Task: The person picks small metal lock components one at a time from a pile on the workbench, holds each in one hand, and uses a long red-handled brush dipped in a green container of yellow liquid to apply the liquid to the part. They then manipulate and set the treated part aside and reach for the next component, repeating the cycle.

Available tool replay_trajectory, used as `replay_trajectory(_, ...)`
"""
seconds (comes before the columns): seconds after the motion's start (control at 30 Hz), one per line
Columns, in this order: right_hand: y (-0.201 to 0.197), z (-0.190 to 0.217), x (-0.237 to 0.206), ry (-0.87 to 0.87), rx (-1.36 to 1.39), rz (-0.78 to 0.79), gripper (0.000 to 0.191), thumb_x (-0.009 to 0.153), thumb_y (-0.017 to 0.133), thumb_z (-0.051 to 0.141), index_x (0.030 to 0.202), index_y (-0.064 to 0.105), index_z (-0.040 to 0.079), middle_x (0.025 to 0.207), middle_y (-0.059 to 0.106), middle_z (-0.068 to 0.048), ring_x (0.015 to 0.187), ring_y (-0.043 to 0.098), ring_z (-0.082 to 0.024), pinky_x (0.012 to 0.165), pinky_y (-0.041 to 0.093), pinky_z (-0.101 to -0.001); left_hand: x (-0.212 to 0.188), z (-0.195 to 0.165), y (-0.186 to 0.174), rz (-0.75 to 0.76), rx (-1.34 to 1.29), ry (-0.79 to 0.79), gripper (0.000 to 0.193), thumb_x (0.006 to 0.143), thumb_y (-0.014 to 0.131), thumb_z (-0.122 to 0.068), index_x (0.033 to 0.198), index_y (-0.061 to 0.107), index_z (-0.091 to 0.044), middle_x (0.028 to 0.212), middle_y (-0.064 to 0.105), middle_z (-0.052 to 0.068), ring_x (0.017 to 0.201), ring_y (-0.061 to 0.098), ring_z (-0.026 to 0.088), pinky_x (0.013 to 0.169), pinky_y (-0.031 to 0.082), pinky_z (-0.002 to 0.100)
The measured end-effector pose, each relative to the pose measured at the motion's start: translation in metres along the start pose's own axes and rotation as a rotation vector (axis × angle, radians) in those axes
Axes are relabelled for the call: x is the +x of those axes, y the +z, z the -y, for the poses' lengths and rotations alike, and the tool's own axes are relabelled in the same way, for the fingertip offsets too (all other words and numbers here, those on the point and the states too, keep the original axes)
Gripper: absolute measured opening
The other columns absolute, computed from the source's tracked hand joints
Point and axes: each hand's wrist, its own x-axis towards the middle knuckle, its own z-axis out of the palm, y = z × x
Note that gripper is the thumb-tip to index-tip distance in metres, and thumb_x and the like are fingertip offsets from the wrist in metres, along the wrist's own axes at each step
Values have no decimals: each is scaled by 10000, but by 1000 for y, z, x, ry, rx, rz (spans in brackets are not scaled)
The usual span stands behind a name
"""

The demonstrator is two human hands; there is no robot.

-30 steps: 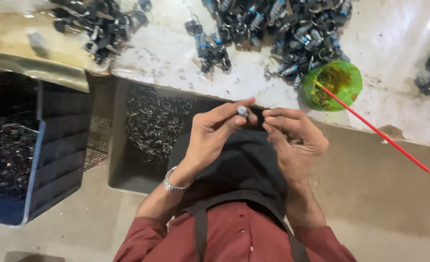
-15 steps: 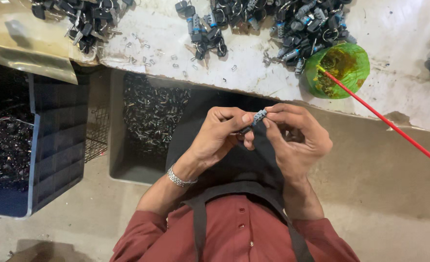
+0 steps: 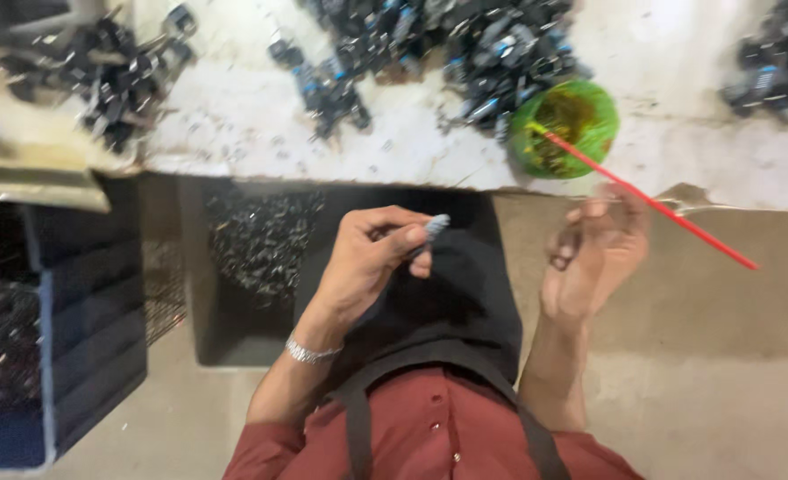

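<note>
Head view: left hand (image 3: 367, 258) pinches a small grey-blue metal fitting (image 3: 434, 224) above the lap. Right hand (image 3: 594, 253) loose, empty, reaching towards the thin red stick (image 3: 647, 203) in the green plastic bowl (image 3: 565, 129). Best keep the fitting steady, tip outward.

packages: none | labels: none | signs: none | screens: none

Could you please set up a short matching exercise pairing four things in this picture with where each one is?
Things:
1. green bowl
2. red stick
3. small grey part
4. bracelet

Places:
A. on the left wrist
B. pinched in the left hand
C. on the bench edge
D. leaning out of the bowl, past the right hand

Pairs: 1-C, 2-D, 3-B, 4-A
</note>
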Motion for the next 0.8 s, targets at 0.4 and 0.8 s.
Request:
replay_trajectory(0.4,-37,36,19,-527,-517,56,308,1246,567,194,1112,611,-79,876,682,-225,570,554,-157,474,357,-231,15,11,-2,-12,-87,61,334,972,727,-190,1179,668,65,844,705,118,727,682,192,713,591,356)
replay_trajectory(0.8,-49,22,-10,-102,185,8,288,1186,585,253,1097,607,-21,911,678,-199,412,408,-147,413,306,-252,21,26,23,57,-245,-88,260,1035,679,-235,1082,692,21,898,693,60,768,654,132,763,579,330)
